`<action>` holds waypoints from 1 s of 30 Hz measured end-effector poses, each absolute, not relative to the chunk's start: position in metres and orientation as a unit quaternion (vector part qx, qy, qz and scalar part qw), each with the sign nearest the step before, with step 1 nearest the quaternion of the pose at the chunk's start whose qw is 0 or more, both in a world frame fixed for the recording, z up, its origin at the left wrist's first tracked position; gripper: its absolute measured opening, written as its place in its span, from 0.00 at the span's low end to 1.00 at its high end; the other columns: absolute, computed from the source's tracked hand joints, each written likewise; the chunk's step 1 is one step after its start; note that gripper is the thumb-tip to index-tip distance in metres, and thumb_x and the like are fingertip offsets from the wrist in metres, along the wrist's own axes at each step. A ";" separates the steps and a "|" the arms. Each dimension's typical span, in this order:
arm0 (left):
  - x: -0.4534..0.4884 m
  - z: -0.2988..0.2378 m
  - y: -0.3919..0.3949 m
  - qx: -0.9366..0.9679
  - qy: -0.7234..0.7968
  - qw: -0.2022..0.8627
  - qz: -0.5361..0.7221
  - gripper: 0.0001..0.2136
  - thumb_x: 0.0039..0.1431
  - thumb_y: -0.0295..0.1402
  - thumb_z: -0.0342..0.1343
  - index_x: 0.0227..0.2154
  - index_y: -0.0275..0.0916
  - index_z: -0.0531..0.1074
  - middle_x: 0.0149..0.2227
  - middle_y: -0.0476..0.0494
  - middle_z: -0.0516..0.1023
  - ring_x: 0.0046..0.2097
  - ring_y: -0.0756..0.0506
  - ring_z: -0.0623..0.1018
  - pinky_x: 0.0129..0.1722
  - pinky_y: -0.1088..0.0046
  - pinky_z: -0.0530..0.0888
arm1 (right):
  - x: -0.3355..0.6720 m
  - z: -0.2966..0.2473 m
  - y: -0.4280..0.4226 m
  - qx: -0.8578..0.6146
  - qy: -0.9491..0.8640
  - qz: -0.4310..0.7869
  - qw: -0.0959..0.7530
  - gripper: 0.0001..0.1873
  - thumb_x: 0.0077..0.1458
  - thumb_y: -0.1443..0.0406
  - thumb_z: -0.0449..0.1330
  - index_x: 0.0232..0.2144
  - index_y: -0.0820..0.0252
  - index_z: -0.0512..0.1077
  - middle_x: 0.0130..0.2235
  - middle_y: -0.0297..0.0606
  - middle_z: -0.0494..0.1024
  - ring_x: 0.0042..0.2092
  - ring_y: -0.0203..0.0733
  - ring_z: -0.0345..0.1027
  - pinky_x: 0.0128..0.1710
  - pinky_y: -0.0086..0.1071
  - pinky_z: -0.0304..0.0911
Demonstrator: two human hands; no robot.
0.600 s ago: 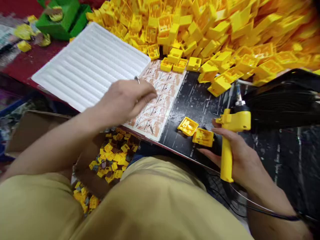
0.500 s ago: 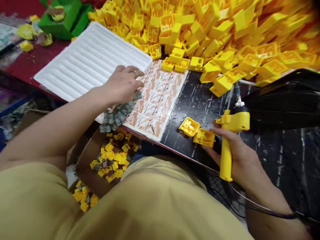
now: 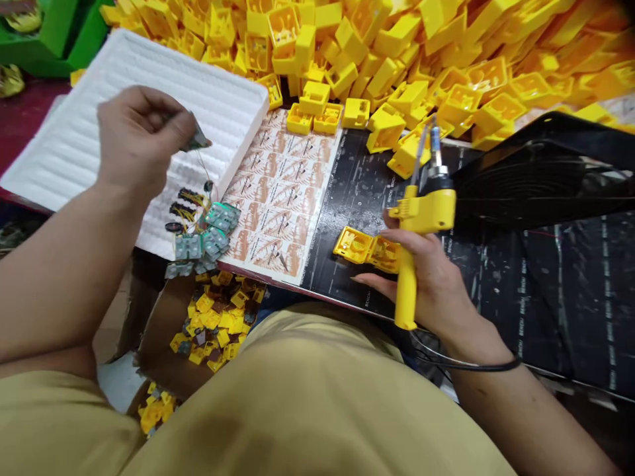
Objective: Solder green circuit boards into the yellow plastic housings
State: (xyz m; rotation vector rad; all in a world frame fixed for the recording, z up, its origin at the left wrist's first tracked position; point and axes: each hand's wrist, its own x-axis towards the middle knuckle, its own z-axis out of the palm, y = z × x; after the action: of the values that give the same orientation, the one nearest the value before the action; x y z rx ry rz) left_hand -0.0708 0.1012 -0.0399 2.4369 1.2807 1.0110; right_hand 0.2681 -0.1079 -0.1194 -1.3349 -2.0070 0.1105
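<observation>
My left hand (image 3: 136,135) is raised over the white foam tray (image 3: 89,119), fingers pinched on a small green circuit board (image 3: 197,140) with thin wires hanging from it. Below it a cluster of similar green boards with yellow wires (image 3: 203,235) lies on the tray's near corner. My right hand (image 3: 426,277) grips a yellow soldering gun (image 3: 417,225), tip pointing up and away. Its fingers rest beside two open yellow plastic housings (image 3: 364,248) on the black mat (image 3: 357,192).
A big heap of yellow plastic housings (image 3: 397,53) fills the back of the table. A brown printed sheet (image 3: 278,192) lies between tray and mat. A black fan-like device (image 3: 540,178) stands at the right. A cardboard box of small yellow parts (image 3: 213,317) sits below the table edge.
My left hand has lifted up and to the left from the board cluster, taking one green board with it. The right hand and soldering gun have shifted slightly left.
</observation>
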 end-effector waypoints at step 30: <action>0.060 -0.040 0.038 0.958 0.203 0.196 -0.042 0.12 0.60 0.31 0.54 0.45 0.48 0.77 0.51 0.48 0.78 0.50 0.45 0.76 0.53 0.64 0.69 | 0.285 -0.128 -0.126 -0.519 -0.774 0.070 0.357 0.31 0.55 0.57 0.66 0.57 0.55 0.60 0.43 0.43 0.75 0.46 0.49 0.73 0.47 0.44 0.70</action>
State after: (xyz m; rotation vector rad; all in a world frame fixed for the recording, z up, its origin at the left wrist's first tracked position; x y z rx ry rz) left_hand 0.0603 0.0379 -0.0405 2.6842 0.5695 -0.1164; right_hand 0.2854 -0.1264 -0.1277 -1.3394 -1.9983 0.1803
